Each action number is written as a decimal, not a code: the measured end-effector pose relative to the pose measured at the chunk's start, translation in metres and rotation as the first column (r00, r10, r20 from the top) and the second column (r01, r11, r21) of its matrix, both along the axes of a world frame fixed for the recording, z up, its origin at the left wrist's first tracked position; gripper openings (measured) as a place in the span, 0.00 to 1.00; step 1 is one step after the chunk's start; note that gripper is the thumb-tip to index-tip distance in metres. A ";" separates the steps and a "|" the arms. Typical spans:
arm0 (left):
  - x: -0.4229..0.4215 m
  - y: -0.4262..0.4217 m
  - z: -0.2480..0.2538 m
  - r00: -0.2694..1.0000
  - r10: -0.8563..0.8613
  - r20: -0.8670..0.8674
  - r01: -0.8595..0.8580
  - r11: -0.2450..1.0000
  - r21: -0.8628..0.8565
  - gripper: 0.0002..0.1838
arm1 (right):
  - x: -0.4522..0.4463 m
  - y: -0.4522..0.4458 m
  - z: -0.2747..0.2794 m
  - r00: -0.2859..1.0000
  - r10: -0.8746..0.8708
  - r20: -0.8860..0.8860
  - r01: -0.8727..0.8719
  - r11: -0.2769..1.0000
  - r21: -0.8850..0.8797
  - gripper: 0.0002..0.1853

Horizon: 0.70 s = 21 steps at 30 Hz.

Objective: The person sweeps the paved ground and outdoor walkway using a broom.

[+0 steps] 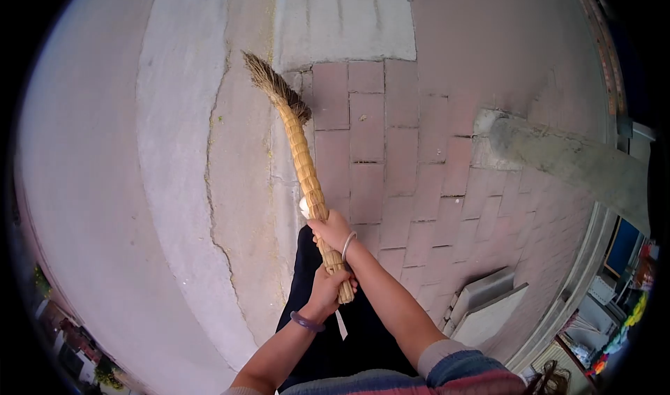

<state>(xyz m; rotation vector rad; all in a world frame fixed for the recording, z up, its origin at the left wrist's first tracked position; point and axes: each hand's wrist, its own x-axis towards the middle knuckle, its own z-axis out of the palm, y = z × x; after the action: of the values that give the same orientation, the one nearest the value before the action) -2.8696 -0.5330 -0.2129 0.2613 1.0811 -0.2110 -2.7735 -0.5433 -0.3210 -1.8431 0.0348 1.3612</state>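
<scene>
Both hands are closed around the bound handle of a straw broom (304, 161), one grip above the other. The left hand (326, 292), with a purple bracelet (307, 322) at its wrist, wraps the handle close to its butt end; the right hand (331, 229), with a pale bangle (347, 246) at its wrist, grips just farther up toward the brush. From there the handle, ringed by bindings, runs forward and slightly left to dark, splayed bristles (276, 88) over the strip where the concrete edging meets reddish paving bricks (366, 130). Whether the bristles touch the ground cannot be told. Beside the handle, near the right hand, the tip of a white shoe (304, 207) shows beyond dark trousers (301, 269). A cracked concrete strip (178, 151) lies left of the broom. Well to the right, a thick grey post (572, 158) meets the bricks at a pale base, and nearer the person two flat slabs (488, 310) lie beside a ledge (569, 290). Blurred, colorful goods (631, 315) stand past the ledge.
</scene>
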 end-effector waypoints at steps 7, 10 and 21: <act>0.102 0.073 -0.052 0.930 -0.278 0.239 0.302 0.950 -0.072 0.10 | 0.128 0.020 0.008 0.925 -0.363 0.114 0.376 0.918 -0.130 0.14; 0.132 0.119 -0.058 0.956 -0.244 0.161 0.259 0.963 -0.077 0.06 | 0.168 0.064 -0.004 0.949 -0.248 0.197 0.295 0.918 -0.266 0.18; 0.169 0.147 -0.022 0.995 0.022 0.096 -0.020 0.999 -0.027 0.09 | 0.183 0.148 -0.001 0.997 -0.014 0.071 0.017 0.999 -0.036 0.16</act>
<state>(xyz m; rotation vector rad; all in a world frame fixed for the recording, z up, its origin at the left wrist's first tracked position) -2.7008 -0.3857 -0.2351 0.2342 0.9847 -0.1916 -2.5903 -0.3950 -0.3222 -1.9168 0.0373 1.2911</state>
